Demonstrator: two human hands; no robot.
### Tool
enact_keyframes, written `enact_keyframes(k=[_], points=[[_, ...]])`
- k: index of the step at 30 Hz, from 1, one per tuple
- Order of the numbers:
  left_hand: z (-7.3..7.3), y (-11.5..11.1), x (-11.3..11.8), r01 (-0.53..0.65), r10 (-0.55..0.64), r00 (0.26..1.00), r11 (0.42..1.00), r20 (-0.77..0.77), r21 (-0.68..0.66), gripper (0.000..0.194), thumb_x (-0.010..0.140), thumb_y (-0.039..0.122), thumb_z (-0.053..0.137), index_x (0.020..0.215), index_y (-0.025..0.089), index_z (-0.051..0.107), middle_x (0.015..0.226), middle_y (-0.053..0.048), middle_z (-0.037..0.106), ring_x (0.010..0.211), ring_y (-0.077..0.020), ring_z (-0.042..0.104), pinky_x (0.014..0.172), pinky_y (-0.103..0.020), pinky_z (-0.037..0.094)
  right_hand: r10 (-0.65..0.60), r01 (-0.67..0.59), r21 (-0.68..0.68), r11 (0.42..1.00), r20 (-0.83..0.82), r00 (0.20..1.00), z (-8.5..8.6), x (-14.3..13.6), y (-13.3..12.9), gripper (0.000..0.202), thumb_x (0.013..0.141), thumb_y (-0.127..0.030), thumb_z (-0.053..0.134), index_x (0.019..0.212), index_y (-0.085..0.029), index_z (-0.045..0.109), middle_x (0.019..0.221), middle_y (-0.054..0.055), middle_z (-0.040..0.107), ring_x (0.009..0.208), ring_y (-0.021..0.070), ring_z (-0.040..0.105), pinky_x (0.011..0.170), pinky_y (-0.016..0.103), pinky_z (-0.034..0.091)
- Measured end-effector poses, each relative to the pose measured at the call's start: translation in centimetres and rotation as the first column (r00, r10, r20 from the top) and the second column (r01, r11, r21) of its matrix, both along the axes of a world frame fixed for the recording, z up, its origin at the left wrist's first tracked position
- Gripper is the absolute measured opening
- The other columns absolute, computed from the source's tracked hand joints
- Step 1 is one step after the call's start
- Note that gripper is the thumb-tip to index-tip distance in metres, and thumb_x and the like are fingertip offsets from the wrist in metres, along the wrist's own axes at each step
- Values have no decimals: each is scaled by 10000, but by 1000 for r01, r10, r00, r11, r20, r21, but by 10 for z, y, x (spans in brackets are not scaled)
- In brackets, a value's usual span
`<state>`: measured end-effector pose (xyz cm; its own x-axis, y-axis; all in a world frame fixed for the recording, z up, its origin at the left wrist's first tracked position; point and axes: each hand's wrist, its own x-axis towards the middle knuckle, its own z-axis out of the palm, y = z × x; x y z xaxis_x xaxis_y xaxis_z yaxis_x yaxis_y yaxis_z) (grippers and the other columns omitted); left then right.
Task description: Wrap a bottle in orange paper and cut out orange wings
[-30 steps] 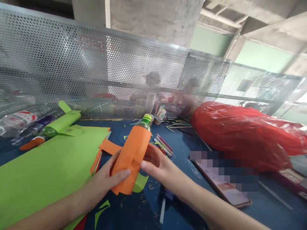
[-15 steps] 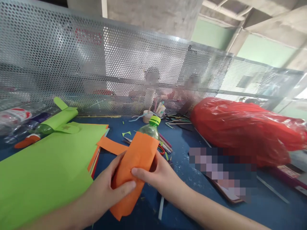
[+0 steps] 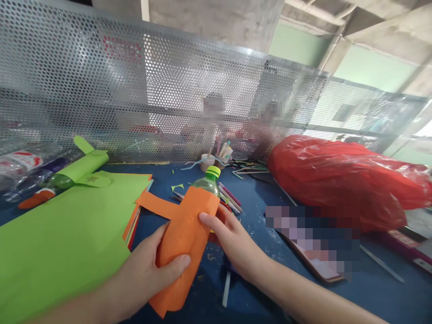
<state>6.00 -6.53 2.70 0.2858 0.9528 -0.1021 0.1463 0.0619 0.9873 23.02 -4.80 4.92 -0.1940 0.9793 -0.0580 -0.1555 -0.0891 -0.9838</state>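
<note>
A clear plastic bottle (image 3: 207,183) with a green cap is tilted in front of me, its body wrapped in orange paper (image 3: 189,234). My left hand (image 3: 158,261) grips the lower part, thumb across the front of the paper. Higher up on the other side, my right hand (image 3: 229,229) closes round the wrapped bottle with its thumb pressed on the paper. The fingers behind the bottle are hidden. An orange paper strip (image 3: 157,204) lies beside it, partly covered by the wrap.
Green paper sheets (image 3: 67,238) are stacked at left, with a green paper-covered bottle (image 3: 83,168) behind. Pens (image 3: 231,195) and cups of markers (image 3: 207,163) lie beyond the bottle. At right are a red plastic bag (image 3: 337,175) and a blurred-out flat device (image 3: 310,252). A perforated metal screen (image 3: 185,90) stands behind.
My right hand's thumb has shifted up the orange paper, towards the bottle's neck. The wrapped bottle has moved slightly left and down. My left hand keeps its hold.
</note>
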Motion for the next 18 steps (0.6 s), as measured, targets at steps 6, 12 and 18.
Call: enact_keyframes(k=[6, 12, 18], points=[[-3, 0, 2, 1, 0, 999, 1000, 34, -7, 461, 745, 343, 680, 1183, 224, 595, 1187, -78, 698, 1025, -300, 655, 874, -375, 502, -79, 79, -19, 997, -23, 997, -1, 2, 4, 336, 789, -376, 651, 1075, -207, 596, 1061, 64, 700, 998, 253, 657, 807, 348, 532], [-2, 1, 1, 31, -30, 999, 999, -24, 16, 502, 747, 316, 675, 1229, 219, 574, 1221, -83, 681, 1090, -316, 626, 924, -416, 487, -53, 50, -51, 997, -51, 997, -1, 7, 8, 368, 841, -491, 622, 1082, -213, 599, 1100, 63, 690, 972, 220, 665, 728, 287, 553], [-5, 7, -6, 173, -155, 975, 979, 158, -109, 539, 831, 485, 599, 1289, 205, 548, 1323, -116, 618, 1154, -313, 606, 958, -424, 481, -96, 98, -42, 994, 34, 995, 2, 8, 9, 363, 870, -491, 594, 1122, -231, 584, 1151, 61, 669, 1014, 223, 657, 696, 280, 572]])
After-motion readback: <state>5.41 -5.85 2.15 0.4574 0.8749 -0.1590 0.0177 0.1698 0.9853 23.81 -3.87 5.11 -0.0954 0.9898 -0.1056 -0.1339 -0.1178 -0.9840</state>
